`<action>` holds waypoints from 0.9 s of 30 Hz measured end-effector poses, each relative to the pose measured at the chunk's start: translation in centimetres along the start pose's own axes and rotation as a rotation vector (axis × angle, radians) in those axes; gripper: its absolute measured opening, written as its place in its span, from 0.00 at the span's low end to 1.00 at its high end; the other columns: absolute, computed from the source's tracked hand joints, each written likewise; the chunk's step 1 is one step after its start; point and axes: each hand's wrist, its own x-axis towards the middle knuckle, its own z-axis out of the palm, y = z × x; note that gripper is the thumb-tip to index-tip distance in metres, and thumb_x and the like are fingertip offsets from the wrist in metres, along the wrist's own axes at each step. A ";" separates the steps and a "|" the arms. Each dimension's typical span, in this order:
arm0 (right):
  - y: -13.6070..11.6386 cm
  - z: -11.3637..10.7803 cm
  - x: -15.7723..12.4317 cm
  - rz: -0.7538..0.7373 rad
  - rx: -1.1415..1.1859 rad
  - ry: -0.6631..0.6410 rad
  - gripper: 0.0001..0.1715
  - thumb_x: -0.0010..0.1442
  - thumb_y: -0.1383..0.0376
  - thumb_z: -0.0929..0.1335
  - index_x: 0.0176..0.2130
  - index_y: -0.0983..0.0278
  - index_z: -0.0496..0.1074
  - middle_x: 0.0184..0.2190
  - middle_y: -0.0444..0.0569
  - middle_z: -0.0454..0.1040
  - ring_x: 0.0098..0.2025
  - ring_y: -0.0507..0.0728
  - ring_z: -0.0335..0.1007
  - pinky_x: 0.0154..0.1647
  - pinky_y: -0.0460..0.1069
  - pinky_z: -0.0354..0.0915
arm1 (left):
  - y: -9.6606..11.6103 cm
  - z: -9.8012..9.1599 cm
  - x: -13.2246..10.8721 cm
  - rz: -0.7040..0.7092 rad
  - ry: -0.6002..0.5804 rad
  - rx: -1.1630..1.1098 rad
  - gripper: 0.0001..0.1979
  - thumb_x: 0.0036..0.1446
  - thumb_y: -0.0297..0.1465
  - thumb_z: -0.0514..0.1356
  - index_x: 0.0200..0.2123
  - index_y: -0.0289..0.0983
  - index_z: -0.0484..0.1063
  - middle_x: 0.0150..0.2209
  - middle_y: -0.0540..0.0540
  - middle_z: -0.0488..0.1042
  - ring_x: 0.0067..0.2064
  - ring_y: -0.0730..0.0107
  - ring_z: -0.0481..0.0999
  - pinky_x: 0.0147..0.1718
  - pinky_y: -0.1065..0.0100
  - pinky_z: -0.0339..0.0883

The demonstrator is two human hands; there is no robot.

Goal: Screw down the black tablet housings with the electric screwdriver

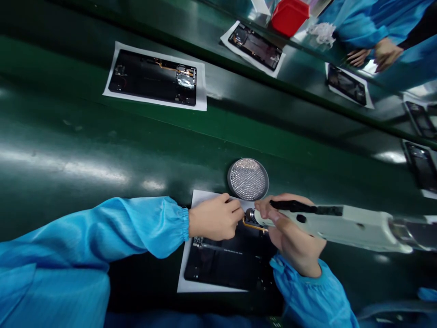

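An electric screwdriver [355, 225] lies lengthwise in my right hand [297, 241], its pale body running off to the right and its metal tip end pointing left. My left hand [216, 216] is closed, fingertips pinched together close to that tip; whatever they hold is hidden. Below both hands is a black opened tablet-like device [221, 264] on a white sheet [182, 280]. An orange flex cable [254, 225] shows between my hands. Just beyond them stands a round dish with a dimpled or perforated surface [248, 179], apparently with small bits at its far side.
Another opened device [146, 79] rests on white paper farther up the green bench [85, 132]. Across a dark ledge are more devices [256, 45], a red container [290, 17] and crumpled clear plastic [322, 34]. A co-worker's hands [385, 52] are at the upper right.
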 end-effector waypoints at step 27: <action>-1.1 0.1 8.9 -0.166 0.118 0.411 0.13 0.44 0.70 0.75 0.33 0.63 0.73 0.23 0.40 0.68 0.29 0.52 0.67 0.37 0.53 0.69 | 1.0 -0.2 -1.0 -0.151 0.127 -0.069 0.10 0.68 0.28 0.54 0.43 0.30 0.75 0.38 0.40 0.73 0.38 0.58 0.71 0.35 0.59 0.60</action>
